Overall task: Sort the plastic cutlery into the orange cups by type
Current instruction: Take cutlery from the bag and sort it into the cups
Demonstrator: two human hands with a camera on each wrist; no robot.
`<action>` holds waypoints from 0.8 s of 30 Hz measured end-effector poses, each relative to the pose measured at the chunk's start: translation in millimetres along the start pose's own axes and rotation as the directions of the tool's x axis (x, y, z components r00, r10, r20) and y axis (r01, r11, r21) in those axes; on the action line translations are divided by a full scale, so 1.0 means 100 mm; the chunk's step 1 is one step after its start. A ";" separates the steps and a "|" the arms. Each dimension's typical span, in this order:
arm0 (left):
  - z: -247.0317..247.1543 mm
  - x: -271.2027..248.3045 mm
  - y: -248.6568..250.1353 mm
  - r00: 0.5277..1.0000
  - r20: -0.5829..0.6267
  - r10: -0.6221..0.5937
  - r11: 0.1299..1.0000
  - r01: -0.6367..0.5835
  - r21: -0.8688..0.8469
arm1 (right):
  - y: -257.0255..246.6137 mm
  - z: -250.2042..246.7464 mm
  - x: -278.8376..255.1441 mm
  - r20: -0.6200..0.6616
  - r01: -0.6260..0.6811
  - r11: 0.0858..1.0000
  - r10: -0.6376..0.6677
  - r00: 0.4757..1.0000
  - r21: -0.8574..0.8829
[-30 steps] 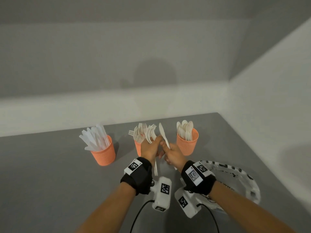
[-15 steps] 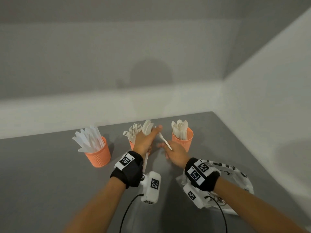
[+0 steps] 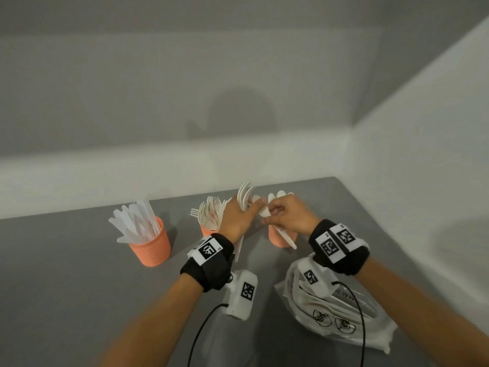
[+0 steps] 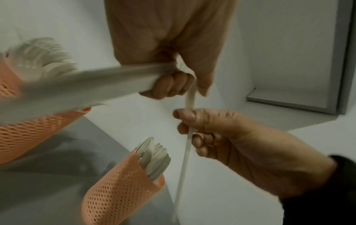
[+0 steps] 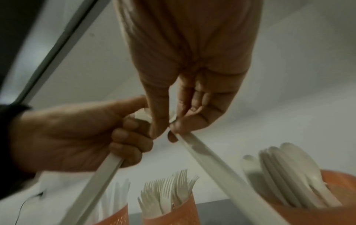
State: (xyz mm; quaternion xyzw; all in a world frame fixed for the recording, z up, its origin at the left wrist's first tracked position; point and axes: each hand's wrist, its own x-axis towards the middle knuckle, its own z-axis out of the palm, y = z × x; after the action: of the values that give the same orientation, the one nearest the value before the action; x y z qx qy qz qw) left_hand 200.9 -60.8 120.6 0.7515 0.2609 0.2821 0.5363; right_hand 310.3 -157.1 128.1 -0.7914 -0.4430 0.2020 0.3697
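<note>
Three orange mesh cups stand in a row: knives (image 3: pixel 149 242) on the left, forks (image 3: pixel 207 230) in the middle, spoons (image 3: pixel 277 238) on the right. My left hand (image 3: pixel 251 210) grips a bundle of white cutlery (image 3: pixel 244 196) upright between the fork cup and the spoon cup. My right hand (image 3: pixel 270 215) pinches one white spoon (image 3: pixel 287 238) near its head, and its handle slants down in front of the spoon cup. In the right wrist view, thumb and fingers pinch the spoon's handle (image 5: pixel 212 161) beside the left hand's bundle (image 5: pixel 96 182).
A crumpled white plastic bag (image 3: pixel 338 313) lies on the grey table (image 3: pixel 79 287) at the front right, under my right forearm. Walls close the table off behind and on the right. Black cables hang from both wrist cameras.
Both hands have shifted right from between the fork and spoon cups. The right hand has drawn the single spoon away from the bundle and now holds it over the spoon cup.
</note>
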 end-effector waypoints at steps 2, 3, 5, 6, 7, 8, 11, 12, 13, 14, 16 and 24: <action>-0.06 0.03 0.03 0.999 -0.018 -0.043 0.994 0.041 -0.101 | 0.07 -0.12 0.06 -0.074 -0.038 0.993 0.046 0.996 0.110; -0.11 0.07 0.05 0.995 -0.079 -0.061 0.989 0.050 -0.138 | 0.09 -0.19 0.09 -0.123 -0.048 0.990 0.065 0.990 0.135; -0.25 0.18 0.06 0.969 -0.239 -0.055 0.983 0.010 -0.185 | 0.16 -0.32 0.16 -0.233 -0.048 0.986 0.085 0.969 0.160; -0.32 0.26 0.05 0.950 -0.310 -0.039 0.980 -0.024 -0.197 | 0.20 -0.39 0.20 -0.281 -0.049 0.984 0.096 0.955 0.172; -0.40 0.34 0.04 0.929 -0.368 -0.026 0.978 -0.053 -0.203 | 0.23 -0.45 0.24 -0.324 -0.050 0.983 0.106 0.940 0.175; -0.47 0.42 0.03 0.910 -0.414 -0.020 0.976 -0.073 -0.207 | 0.28 -0.49 0.28 -0.363 -0.048 0.985 0.106 0.926 0.166; -0.60 0.61 -0.05 0.866 -0.499 -0.039 0.966 -0.095 -0.241 | 0.40 -0.54 0.37 -0.424 -0.050 0.992 0.093 0.901 0.112; -0.62 0.65 -0.09 0.857 -0.513 -0.054 0.962 -0.094 -0.258 | 0.44 -0.53 0.39 -0.431 -0.046 0.994 0.083 0.899 0.095; -0.62 0.68 -0.14 0.852 -0.520 -0.065 0.960 -0.089 -0.265 | 0.47 -0.51 0.41 -0.433 -0.047 0.996 0.076 0.898 0.079; -0.61 0.70 -0.19 0.851 -0.521 -0.070 0.961 -0.082 -0.263 | 0.51 -0.49 0.43 -0.431 -0.051 0.996 0.077 0.899 0.073; -0.55 0.74 -0.31 0.859 -0.507 -0.074 0.969 -0.057 -0.239 | 0.58 -0.44 0.44 -0.417 -0.076 0.995 0.095 0.904 0.063; -0.25 0.70 -0.75 0.899 -0.437 0.018 0.995 -0.058 -0.078 | 0.77 -0.14 0.50 -0.272 -0.182 0.979 0.152 0.950 -0.089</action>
State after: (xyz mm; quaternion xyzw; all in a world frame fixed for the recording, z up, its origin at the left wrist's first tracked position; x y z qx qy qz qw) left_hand 226.2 26.1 65.7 0.6496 0.3467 0.4648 0.4916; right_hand 388.2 -145.6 79.1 -0.8653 -0.3321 0.1002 0.3618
